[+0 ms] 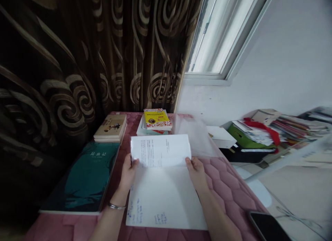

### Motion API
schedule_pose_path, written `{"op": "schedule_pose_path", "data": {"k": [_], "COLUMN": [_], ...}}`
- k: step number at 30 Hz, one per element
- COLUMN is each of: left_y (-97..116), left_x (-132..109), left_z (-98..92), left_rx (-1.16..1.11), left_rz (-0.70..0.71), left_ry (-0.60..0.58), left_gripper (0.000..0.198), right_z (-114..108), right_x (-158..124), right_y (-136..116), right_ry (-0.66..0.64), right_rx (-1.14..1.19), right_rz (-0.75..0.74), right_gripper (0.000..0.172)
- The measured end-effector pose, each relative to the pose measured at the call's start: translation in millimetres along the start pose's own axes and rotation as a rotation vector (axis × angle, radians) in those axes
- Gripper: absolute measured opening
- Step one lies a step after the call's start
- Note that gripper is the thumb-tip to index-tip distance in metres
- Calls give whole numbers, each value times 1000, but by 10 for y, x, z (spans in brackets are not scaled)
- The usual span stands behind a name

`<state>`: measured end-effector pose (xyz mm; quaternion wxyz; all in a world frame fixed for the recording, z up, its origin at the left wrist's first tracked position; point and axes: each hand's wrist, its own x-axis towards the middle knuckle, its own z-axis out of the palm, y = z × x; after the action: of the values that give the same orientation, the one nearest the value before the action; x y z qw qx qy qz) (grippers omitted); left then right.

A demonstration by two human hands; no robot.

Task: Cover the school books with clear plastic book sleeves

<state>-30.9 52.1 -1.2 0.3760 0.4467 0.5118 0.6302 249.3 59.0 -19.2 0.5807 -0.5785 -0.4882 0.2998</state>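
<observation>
A white printed paper (pixel 160 153) is held level between my two hands. My left hand (pixel 129 170) pinches its left edge, thumb on top; a silver bangle circles that wrist. Gripping the right edge is my right hand (pixel 195 170), also closed with the thumb on top. Below the printed paper lies a larger white sheet (pixel 166 196) with blue handwriting near its lower left and bottom edge. Whether the two are joined cannot be made out. To the left is a large dark green book (pixel 88 175) with white characters on its cover.
A pink quilted cover (pixel 223 185) spreads under everything. Behind stand small tan books (pixel 110 127) and a yellow-and-red book (pixel 157 118) on others. Clear plastic (pixel 192 135) lies right of these. A phone (pixel 268 225) rests front right; paper piles (pixel 255 132) stand beyond the edge.
</observation>
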Motion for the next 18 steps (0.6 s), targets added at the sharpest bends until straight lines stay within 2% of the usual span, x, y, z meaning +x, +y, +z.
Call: {"op": "schedule_pose_path", "data": {"k": [5,13,18], "left_y": [-49,-51,-95], "left_x": [12,12,28], "left_z": [23,21,11], "left_rx": [-6,-15,-6], "left_rz": [-10,-5,-21], "left_ry": [17,17,20], "left_gripper": [30,28,27], "right_z": [-27,11,24], "right_x": [6,20,27], "right_y": [-39,-70,8], "right_ry": [-100,25,12], "right_rx": [91,-65,-56], "right_rz": [43,-91,-70], "right_gripper": [39,45,45]}}
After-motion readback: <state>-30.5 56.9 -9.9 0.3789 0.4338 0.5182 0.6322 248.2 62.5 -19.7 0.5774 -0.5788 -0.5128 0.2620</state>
